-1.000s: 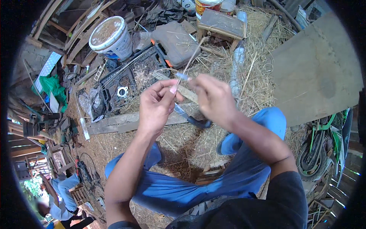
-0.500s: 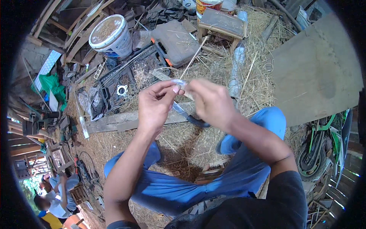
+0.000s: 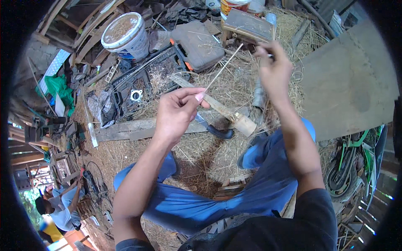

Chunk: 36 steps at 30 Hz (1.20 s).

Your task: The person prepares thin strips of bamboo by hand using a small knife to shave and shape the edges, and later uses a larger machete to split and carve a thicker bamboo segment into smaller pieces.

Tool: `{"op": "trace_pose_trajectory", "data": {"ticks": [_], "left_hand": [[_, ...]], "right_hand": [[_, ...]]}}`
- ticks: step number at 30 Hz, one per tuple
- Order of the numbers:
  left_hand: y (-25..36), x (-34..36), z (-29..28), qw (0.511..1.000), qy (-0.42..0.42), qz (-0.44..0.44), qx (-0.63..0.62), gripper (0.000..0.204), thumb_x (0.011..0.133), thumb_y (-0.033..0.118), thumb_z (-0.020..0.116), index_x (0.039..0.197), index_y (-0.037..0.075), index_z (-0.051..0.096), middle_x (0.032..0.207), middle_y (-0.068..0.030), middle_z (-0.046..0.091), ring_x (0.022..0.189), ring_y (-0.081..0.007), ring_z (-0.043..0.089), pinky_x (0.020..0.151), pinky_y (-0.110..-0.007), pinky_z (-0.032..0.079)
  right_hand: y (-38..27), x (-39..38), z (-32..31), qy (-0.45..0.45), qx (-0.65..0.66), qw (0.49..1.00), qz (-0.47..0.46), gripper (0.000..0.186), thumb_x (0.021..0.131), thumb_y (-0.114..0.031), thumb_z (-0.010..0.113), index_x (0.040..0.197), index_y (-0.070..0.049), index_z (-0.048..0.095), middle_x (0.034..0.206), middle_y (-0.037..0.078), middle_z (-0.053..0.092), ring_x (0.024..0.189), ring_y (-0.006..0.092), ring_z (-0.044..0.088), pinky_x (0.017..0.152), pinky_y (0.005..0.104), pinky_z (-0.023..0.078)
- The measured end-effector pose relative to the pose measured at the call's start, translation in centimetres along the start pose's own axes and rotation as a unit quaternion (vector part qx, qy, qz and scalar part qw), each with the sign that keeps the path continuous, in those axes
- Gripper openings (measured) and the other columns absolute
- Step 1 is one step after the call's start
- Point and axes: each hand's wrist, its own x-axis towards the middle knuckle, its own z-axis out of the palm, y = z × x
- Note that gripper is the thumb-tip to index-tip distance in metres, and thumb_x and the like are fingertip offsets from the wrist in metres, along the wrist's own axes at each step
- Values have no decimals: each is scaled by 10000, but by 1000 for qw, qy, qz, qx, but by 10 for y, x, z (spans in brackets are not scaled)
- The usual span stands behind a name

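Between the thumb and fingers of my left hand [image 3: 178,112] is the lower end of a thin pale stick [image 3: 226,67], which slants up and to the right. My right hand [image 3: 275,69] is raised farther right, apart from the stick and blurred. Its fingers are curled in; whatever they hold, if anything, cannot be made out. Below my hands a wooden mallet [image 3: 245,124] lies across a plank. Next to it rests a knife with a dark curved handle [image 3: 220,133], its blade partly behind my left hand.
A plank [image 3: 121,131] crosses the straw-covered ground. Beyond it are an open tool case [image 3: 138,79], a grey case [image 3: 199,46], a white bucket [image 3: 125,37] and a small wooden stool [image 3: 249,24]. A large flat sheet [image 3: 347,79] is at right. Another person [image 3: 63,209] sits far left.
My right hand has moved away from my left, up and to the right, uncovering the mallet. The left hand keeps its pinch on the stick. A shiny bit between my hands no longer shows.
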Motion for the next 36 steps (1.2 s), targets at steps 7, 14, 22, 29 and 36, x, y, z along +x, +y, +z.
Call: {"op": "trace_pose_trajectory", "data": {"ticks": [7,14,22,29,36], "left_hand": [[19,38,-67,969,215,117,-22,264,990,99,630,1225,-15,664,924,-59,744,626,-30,478,552,-193,383],[-14,72,-156,911,342,170,-155,185,994,71,622,1127,-36,550,977,-145,715,692,-123,609,599,-247,528],[-63,84,-204,868,449,130,-167,179,989,-3,580,1131,-84,508,999,-251,689,696,-222,676,593,-311,592],[-78,92,-247,784,525,120,-309,155,986,-42,547,1102,-123,484,1058,-292,649,780,-302,697,650,-336,638],[-159,90,-336,865,444,-68,-225,381,1033,335,559,1178,-17,535,1061,-151,627,836,-262,660,664,-373,601]], "right_hand": [[10,6,-3,-15,68,995,65,103,967,-40,629,1044,28,623,878,99,694,891,155,678,795,306,512],[8,-1,9,-50,96,991,72,123,988,-63,626,1076,23,621,916,86,673,835,112,616,752,265,487],[-8,-10,37,-106,40,990,89,116,978,-45,629,1081,7,637,888,88,680,869,115,647,737,265,508],[8,-15,51,-124,21,989,83,124,967,-63,650,1079,-11,646,869,76,700,798,87,617,701,246,485],[31,-38,84,-132,-8,989,66,160,940,-104,683,1072,-17,658,885,114,708,801,150,651,708,307,494]]}}
